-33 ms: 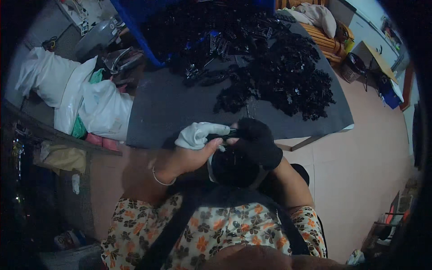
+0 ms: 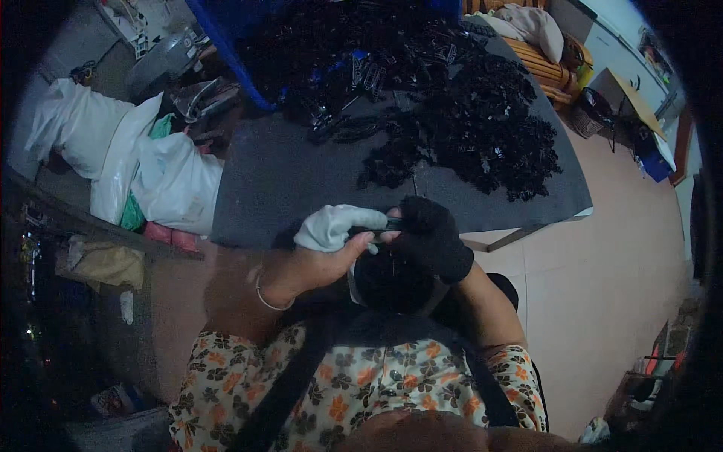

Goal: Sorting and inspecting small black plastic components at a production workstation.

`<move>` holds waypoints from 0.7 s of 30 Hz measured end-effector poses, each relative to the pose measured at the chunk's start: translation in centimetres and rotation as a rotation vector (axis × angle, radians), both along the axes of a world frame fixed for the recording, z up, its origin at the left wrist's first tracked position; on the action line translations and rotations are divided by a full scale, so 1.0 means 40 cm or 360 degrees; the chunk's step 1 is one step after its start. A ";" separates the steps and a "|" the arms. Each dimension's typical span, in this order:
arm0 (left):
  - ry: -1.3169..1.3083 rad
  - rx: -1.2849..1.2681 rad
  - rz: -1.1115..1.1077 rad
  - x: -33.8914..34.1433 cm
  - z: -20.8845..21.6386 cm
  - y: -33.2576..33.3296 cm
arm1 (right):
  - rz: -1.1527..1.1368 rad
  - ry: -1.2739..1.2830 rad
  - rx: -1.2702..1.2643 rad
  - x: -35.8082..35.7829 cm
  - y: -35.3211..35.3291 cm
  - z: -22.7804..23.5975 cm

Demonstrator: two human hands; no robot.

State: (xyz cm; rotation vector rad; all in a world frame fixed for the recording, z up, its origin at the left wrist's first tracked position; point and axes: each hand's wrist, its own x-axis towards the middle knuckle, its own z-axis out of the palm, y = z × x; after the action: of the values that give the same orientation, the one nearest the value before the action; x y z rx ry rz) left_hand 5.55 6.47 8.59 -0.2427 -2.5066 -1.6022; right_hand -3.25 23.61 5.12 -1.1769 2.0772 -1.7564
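Near the table's front edge, my left hand (image 2: pixel 331 239), in a light grey glove with the thumb bare, is closed on one end of a small black plastic piece (image 2: pixel 393 224). My right hand (image 2: pixel 431 239), in a black glove with bare fingertips, pinches the other end. The two hands almost touch, and the fingers cover most of the piece, so its exact kind cannot be made out. Directly under them is a pale-rimmed container (image 2: pixel 352 285) with dark contents. A heap of similar-looking black plastic pieces (image 2: pixel 482 132) spreads over the dark grey table (image 2: pixel 279 181) beyond my hands.
A large blue bin (image 2: pixel 235 64) full of black pieces lies at the table's far side. White sacks (image 2: pixel 173 184) are piled on the left. To the right stand a wooden bench (image 2: pixel 538 71) and a dark basket (image 2: pixel 590 113) on the tiled floor (image 2: pixel 587 286).
The black piece and the fingertips around it have shifted very slightly. Both hands otherwise keep their place, and the heap is unchanged.
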 end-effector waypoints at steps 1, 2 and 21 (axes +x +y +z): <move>0.0087 -0.0053 -0.0105 -0.001 -0.007 -0.007 | 0.0089 -0.0020 0.0092 -0.001 0.004 0.010; 0.0084 -0.0045 -0.0112 -0.004 -0.014 -0.011 | 0.0083 -0.0023 0.0100 -0.004 0.007 0.014; 0.0167 -0.1278 0.0376 -0.309 -0.066 -0.109 | -0.0443 0.0957 0.0521 -0.119 -0.044 0.030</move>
State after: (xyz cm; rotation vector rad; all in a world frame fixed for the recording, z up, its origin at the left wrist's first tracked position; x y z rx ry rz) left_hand -6.81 2.12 5.94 -0.1032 -2.8182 -0.4293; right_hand -8.02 21.86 6.34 -1.4966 2.8517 -1.1560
